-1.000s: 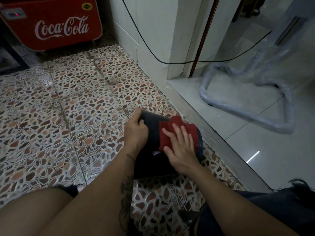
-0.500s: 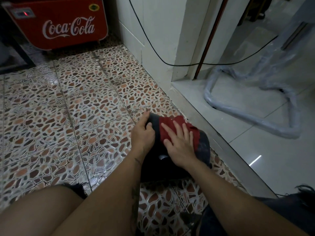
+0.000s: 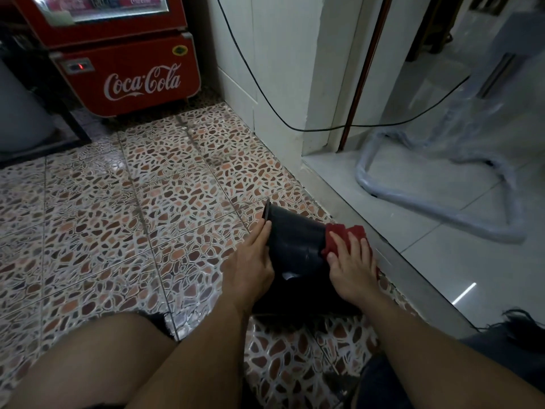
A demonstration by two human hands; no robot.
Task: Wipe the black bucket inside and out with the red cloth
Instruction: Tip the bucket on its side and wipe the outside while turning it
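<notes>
My right hand (image 3: 352,265) now presses the red cloth (image 3: 345,236) at the right-hand end of the bucket (image 3: 295,246); a second ago it lay flat over the middle of the bucket's side. The cloth has gone with it and now bunches under my fingers at that end, close to the metal threshold strip. That leaves the dark middle of the bucket bare. My left hand (image 3: 255,265) has slid down the bucket's left side, fingers stretched along the wall towards the rim instead of curled over the top. My head has lifted, so more of the Coca-Cola cooler (image 3: 126,63) shows beyond the bucket.
</notes>
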